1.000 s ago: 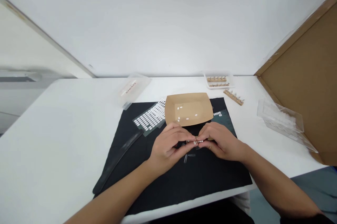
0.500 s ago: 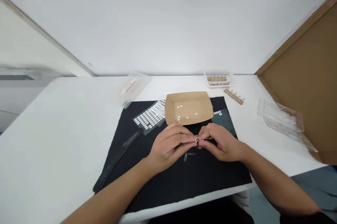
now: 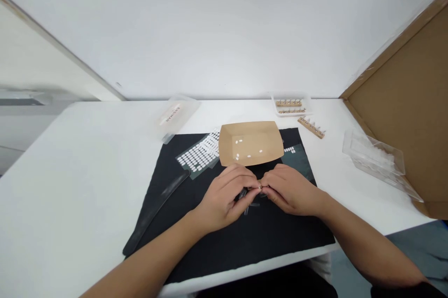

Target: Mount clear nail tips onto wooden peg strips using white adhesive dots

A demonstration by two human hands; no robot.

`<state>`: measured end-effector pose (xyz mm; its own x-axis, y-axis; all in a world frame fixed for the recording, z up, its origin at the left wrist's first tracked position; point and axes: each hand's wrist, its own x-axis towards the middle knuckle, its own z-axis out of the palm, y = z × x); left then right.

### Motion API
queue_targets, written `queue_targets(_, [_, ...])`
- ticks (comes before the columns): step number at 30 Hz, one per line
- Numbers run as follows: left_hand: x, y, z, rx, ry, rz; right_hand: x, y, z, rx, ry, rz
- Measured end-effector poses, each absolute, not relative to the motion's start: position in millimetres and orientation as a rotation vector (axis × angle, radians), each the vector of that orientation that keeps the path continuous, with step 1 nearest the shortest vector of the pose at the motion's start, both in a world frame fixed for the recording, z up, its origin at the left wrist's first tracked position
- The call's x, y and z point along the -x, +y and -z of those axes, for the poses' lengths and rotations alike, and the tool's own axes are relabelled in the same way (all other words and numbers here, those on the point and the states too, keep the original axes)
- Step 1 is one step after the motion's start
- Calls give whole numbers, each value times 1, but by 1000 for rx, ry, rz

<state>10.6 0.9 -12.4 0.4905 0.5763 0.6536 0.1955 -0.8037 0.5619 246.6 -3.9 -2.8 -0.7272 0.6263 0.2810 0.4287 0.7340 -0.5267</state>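
Over the black mat (image 3: 273,237), my left hand (image 3: 227,195) and my right hand (image 3: 290,189) meet fingertip to fingertip. Both are closed in a pinch around a tiny metallic piece (image 3: 261,187), mostly hidden by the fingers. Clear slim pieces (image 3: 247,210) lie on the mat just below the fingertips. Behind the hands sits a brown paper tray (image 3: 252,144) with several white oval stickers inside. Sheets of white oval stickers (image 3: 198,155) lie to its left, and another dark green sheet (image 3: 299,160) lies to its right.
A black curved strip (image 3: 156,209) lies on the mat's left side. At the back are a frosted pouch (image 3: 178,113), a clear box (image 3: 308,106) with pin racks, and a loose wooden rack (image 3: 311,127). Clear plastic boxes (image 3: 378,155) and a cardboard box (image 3: 409,88) stand at the right.
My right fingers have shifted slightly left and closed in against my left fingertips, covering more of the small piece. A gap has opened between my left thumb and index finger, showing dark clear pieces behind.
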Motion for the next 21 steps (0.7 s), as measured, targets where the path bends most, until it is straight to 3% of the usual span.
queue_targets(7, [-12,1,10,-2327,590,-1292,-249,-4,2,699,-2423,-636])
queue_targets(21, [-11,4,7,-2095,611,-1355,-243,-5,2,745,-2341,201])
